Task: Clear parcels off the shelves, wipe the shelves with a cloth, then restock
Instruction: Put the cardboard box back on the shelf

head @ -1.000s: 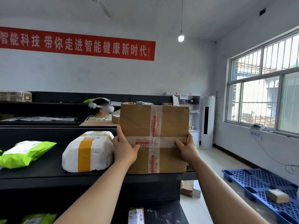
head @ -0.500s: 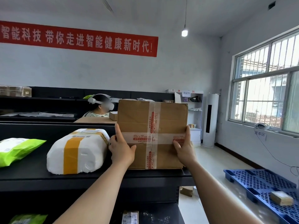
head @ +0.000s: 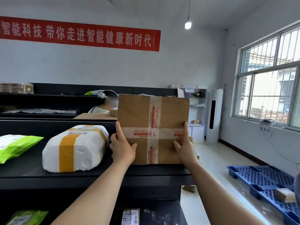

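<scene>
On the black shelf a green parcel lies far left, then a white foam parcel banded in yellow tape, close by the left hand. The cardboard box stands upright at the shelf's right end, its cross-taped face toward the camera, too nearly square to tell a long axis. Each hand clasps a side edge, forefinger straight up and thumb on the face, the right hand mirroring the left; a blue pallet lies well apart on the floor.

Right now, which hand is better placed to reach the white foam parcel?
Likely left: the left hand holds the cardboard box edge nearest the white foam parcel; the right hand is on the box's far edge.
</scene>
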A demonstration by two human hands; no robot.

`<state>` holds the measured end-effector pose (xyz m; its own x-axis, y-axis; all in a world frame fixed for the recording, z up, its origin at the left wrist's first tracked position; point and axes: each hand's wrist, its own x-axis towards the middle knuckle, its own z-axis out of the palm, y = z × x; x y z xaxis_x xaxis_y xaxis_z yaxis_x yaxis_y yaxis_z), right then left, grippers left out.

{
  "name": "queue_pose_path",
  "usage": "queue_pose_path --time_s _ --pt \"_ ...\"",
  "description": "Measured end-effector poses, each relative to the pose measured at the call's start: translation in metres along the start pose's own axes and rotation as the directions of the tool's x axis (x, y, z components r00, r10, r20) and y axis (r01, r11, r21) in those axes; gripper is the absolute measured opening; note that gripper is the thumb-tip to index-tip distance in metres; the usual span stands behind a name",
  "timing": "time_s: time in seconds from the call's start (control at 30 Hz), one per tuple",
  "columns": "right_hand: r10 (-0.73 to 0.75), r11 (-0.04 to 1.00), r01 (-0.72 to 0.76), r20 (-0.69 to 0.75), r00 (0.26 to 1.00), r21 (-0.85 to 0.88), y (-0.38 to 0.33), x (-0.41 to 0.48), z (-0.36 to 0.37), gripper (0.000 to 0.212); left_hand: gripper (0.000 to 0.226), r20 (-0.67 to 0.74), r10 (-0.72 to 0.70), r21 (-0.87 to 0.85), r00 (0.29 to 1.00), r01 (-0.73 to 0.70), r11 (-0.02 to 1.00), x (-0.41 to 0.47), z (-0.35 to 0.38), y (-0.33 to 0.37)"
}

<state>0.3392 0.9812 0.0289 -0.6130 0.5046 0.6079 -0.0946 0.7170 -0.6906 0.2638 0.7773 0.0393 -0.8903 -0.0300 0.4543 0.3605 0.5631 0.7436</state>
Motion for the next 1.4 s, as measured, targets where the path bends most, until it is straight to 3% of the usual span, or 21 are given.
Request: queue_pose_path --time_s 0.43,0.67,0.97,1.2,1.4 --pt "0.017 1.0 -0.017 0.015 1.0 0.008 -0.004 -0.011 -0.004 0.092 0.112 -0.01 -0.019 0.035 1.0 0.019 0.999 -0.007 -0.001 0.002" --pt "0.031 0.998 -0.026 0.092 0.995 -0.053 -0.006 -0.023 -0.013 0.087 0.104 0.081 -0.007 0.002 0.997 0.007 1.0 -0.016 -0.01 -0.001" --pt "-0.009 0.992 0.029 0.169 0.986 -0.12 -0.004 -0.075 -0.009 0.054 0.06 0.193 0.045 -0.089 0.98 -0.028 0.996 -0.061 -0.039 -0.022" --pt "-0.075 0.997 0.079 0.256 0.964 -0.002 -0.025 -0.123 0.014 0.031 0.026 0.191 0.043 -0.122 0.981 -0.02 0.992 -0.109 -0.066 -0.056" --pt "-0.102 0.992 0.058 0.436 0.894 0.113 -0.043 -0.176 0.065 0.019 0.011 0.204 -0.054 -0.014 0.977 0.059 0.998 -0.141 -0.09 -0.12"
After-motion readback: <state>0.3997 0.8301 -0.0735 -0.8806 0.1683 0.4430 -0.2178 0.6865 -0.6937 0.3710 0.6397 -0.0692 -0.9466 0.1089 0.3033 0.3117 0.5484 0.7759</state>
